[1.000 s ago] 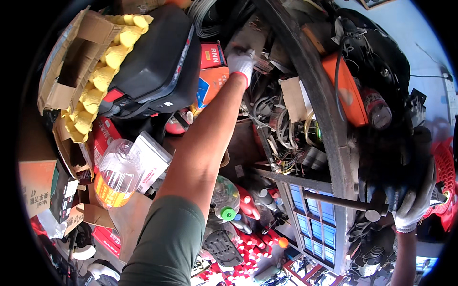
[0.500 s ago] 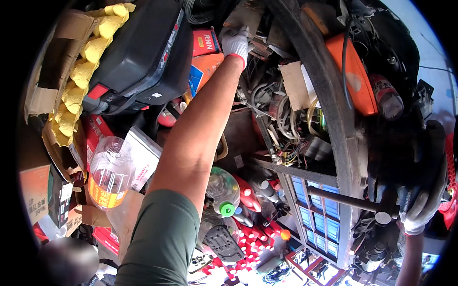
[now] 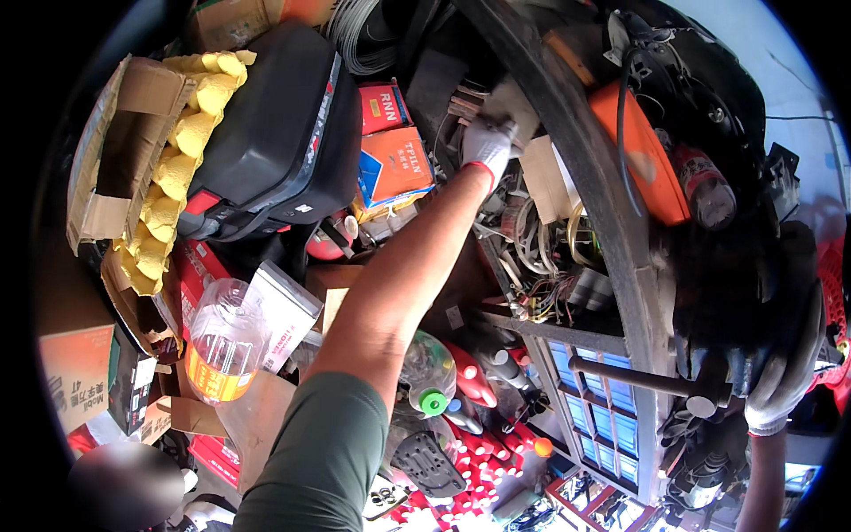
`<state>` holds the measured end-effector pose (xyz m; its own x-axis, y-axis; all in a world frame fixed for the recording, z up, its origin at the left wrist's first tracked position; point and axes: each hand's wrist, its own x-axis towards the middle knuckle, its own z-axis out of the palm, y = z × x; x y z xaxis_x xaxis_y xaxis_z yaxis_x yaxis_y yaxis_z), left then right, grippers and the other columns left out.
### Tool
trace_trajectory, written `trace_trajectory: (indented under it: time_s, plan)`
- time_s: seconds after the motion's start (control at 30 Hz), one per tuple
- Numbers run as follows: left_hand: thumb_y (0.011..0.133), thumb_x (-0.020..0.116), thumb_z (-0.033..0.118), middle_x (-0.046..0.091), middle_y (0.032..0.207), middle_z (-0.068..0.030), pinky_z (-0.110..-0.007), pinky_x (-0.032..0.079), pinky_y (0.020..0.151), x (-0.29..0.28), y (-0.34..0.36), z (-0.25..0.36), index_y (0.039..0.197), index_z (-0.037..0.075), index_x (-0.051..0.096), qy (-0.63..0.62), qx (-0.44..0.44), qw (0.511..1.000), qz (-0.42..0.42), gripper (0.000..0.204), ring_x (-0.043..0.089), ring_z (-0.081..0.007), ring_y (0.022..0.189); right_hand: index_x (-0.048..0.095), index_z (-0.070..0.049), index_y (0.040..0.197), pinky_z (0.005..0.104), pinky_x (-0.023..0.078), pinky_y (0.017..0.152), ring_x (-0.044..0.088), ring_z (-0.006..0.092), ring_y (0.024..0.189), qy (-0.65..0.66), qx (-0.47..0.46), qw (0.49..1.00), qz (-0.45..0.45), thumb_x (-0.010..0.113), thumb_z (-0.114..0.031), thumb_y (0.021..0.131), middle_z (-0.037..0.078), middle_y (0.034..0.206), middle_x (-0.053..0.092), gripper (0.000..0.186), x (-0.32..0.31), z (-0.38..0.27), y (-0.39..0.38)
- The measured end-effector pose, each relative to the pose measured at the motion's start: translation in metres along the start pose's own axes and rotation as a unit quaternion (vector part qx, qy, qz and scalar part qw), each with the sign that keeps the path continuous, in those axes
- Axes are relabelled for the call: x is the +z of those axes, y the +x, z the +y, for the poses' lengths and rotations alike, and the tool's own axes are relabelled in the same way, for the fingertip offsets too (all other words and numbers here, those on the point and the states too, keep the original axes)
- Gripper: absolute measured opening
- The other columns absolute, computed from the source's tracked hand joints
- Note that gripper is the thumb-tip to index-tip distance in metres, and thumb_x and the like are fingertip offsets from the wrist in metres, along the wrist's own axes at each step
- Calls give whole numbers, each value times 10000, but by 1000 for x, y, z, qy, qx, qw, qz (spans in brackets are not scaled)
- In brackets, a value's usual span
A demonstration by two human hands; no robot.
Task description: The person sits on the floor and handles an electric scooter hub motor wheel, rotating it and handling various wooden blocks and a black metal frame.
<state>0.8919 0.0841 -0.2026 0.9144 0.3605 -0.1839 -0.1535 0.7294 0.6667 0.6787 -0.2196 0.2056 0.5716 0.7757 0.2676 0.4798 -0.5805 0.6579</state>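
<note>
The shelf [image 3: 605, 182] is messy. The left hand [image 3: 490, 146] holds a board [image 3: 514, 102]. The right hand [image 3: 784, 377] is by a bar [image 3: 629, 374], grip unclear.

To the right of the black top case [image 3: 275, 115], the left hand [image 3: 489, 146] wears a white knitted glove [image 3: 480, 144], grey toward the fingers, its cuff edged by a thin red band [image 3: 481, 168]. Below the case, a dark grey-green short sleeve [image 3: 324, 452] ends in a plain hem near the elbow. Far to the case's right, the right hand [image 3: 792, 372] wears a glove with dark grey fingers [image 3: 805, 341], whitish knit by the wrist and a pale cuff edge [image 3: 768, 432].
</note>
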Motion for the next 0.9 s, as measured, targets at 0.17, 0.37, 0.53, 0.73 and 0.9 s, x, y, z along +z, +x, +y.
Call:
trace_trajectory:
  time_s: [0.17,0.37,0.53,0.73,0.9]
  plan:
    - [981,531,321,685,1077,-209,-448,568,822,-25,40,-7,1103,9,641,385,47,920,-51,353,670,-353,956,359,34,1503,506,390,1124,482,410,1344,19,-8,1000,-11,266,-485,999,254,1476,459,730,2,-2,4]
    - [911,571,446,641,1239,-236,-464,496,984,-53,60,32,1244,40,618,650,70,738,166,528,620,-397,1154,318,21,1527,479,364,1156,468,384,1368,63,16,997,-35,267,-510,989,241,1487,450,758,2,-1,6]
    - [877,637,476,367,1549,-162,-483,395,1095,-35,79,60,1499,121,371,752,136,622,173,763,429,-345,1368,295,23,1531,476,347,1161,462,373,1376,52,53,995,-70,291,-521,981,240,1491,445,774,-5,-5,9]
    - [842,680,589,125,1666,-116,-551,294,1167,-24,113,94,1562,269,306,803,71,582,110,871,163,-401,1511,319,15,1517,476,389,1122,493,378,1340,46,53,995,-66,316,-503,990,239,1476,458,739,-6,-7,12]
    - [760,786,593,313,1511,-241,-531,409,1086,2,123,94,1440,135,379,802,77,568,168,915,361,-423,1391,343,10,1505,464,414,1095,514,376,1313,43,42,996,-69,330,-473,990,237,1456,474,706,1,-7,12]
